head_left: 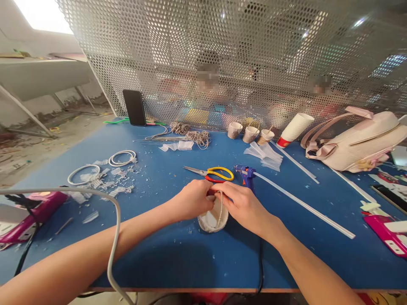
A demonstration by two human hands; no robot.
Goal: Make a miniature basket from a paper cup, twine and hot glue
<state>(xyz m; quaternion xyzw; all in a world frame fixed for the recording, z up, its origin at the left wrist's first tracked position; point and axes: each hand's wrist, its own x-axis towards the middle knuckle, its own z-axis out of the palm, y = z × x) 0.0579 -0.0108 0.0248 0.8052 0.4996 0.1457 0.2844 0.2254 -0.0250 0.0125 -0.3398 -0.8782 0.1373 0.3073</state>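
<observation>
A small white paper cup (pixel 213 225) is tipped so that its open mouth faces me, with a thin pale cord (pixel 221 207) running down inside it. My left hand (pixel 199 198) is closed at the cup's upper left rim, its fingertips partly hidden. From the right, my right hand (pixel 246 205) pinches the cord at the top of the rim, close to my left fingers. Just beyond my hands lie scissors (pixel 219 173) with yellow and red handles. A blue glue gun (pixel 246 173) with a long clear glue stick (pixel 305 206) lies to their right.
Cord bundles (pixel 197 137), three small cups (pixel 251 134), a stack of paper cups (pixel 295 129) and a pink bag (pixel 362 140) line the back, below a perforated metal screen (pixel 178 55). White rings (pixel 122 158) and scraps lie left. A grey cable (pixel 116 237) crosses over my left forearm.
</observation>
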